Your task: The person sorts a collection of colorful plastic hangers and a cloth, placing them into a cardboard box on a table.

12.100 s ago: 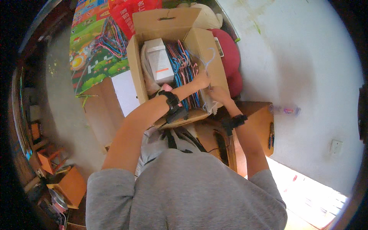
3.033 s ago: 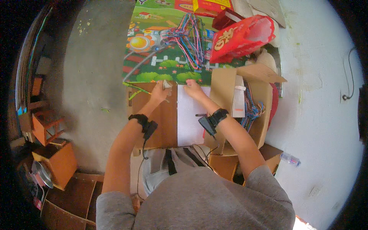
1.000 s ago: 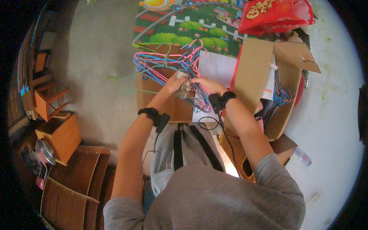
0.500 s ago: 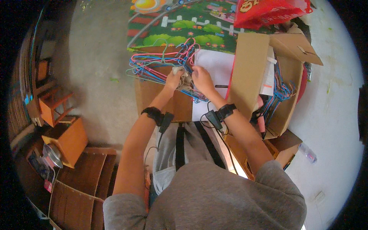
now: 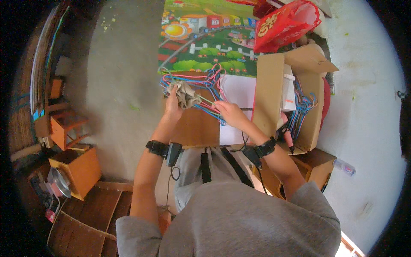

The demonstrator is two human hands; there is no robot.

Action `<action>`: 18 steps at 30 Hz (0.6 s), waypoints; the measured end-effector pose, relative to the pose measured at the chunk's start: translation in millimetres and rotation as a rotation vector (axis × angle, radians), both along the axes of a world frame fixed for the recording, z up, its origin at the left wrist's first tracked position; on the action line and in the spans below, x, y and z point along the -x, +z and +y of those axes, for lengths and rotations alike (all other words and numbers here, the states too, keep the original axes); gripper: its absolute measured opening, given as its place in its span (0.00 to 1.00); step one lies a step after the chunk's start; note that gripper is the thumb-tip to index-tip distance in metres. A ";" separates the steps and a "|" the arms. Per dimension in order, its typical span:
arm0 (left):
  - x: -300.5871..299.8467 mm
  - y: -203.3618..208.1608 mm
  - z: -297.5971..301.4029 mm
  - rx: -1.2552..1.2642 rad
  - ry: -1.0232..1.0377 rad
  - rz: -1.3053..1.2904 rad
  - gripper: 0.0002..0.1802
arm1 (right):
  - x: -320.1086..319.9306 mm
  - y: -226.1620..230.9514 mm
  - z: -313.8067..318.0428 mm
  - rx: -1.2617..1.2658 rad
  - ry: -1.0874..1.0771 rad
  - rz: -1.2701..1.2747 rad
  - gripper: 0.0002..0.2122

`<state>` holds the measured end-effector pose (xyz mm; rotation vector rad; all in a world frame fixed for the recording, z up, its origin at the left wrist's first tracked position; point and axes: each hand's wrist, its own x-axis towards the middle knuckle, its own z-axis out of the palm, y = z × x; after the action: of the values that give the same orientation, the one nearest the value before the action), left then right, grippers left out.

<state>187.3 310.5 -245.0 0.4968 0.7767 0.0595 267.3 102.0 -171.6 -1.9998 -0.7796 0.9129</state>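
Observation:
My left hand (image 5: 173, 105) is closed around a crumpled beige cloth (image 5: 186, 95). From the cloth a thin green hanger (image 5: 206, 100) runs to my right hand (image 5: 230, 114), whose fingers pinch its end; part of the hanger is hidden under the cloth. Beneath and behind both hands lies a tangled pile of pink and blue wire hangers (image 5: 212, 76), on a brown surface (image 5: 197, 128) beside a white sheet (image 5: 237, 92).
To the right stands an open cardboard box (image 5: 269, 94) with more blue and pink hangers (image 5: 305, 103) inside. A red bag (image 5: 287, 28) sits behind it on a colourful cartoon mat (image 5: 205, 43). At left are a small wooden stool (image 5: 68, 124) and a wooden box (image 5: 83, 171).
My left hand has moved left with the cloth, away from my right hand, which has gone slightly lower. The green hanger now stretches between them. The whole view has shifted somewhat.

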 end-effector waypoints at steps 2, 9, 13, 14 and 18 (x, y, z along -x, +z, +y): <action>10.8 6.7 4.0 0.147 -0.033 -0.038 0.23 | 10.1 11.4 -1.0 0.000 0.025 -0.017 0.13; 62.2 9.9 2.2 0.498 0.054 -0.252 0.21 | 46.6 12.5 -0.5 0.008 0.113 0.009 0.12; 79.5 7.3 6.4 0.666 0.005 -0.370 0.21 | 54.5 11.4 -5.3 0.045 0.154 -0.044 0.12; 82.4 7.5 5.8 0.647 0.022 -0.335 0.21 | 55.5 11.1 -8.3 0.036 0.133 -0.040 0.12; 87.8 7.7 -3.2 0.493 0.061 0.029 0.21 | 53.6 -1.8 -17.1 0.044 0.146 0.010 0.12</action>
<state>99.4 307.4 -237.4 0.0062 0.8021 -0.0826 213.7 84.9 -173.5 -1.9952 -0.9169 1.0315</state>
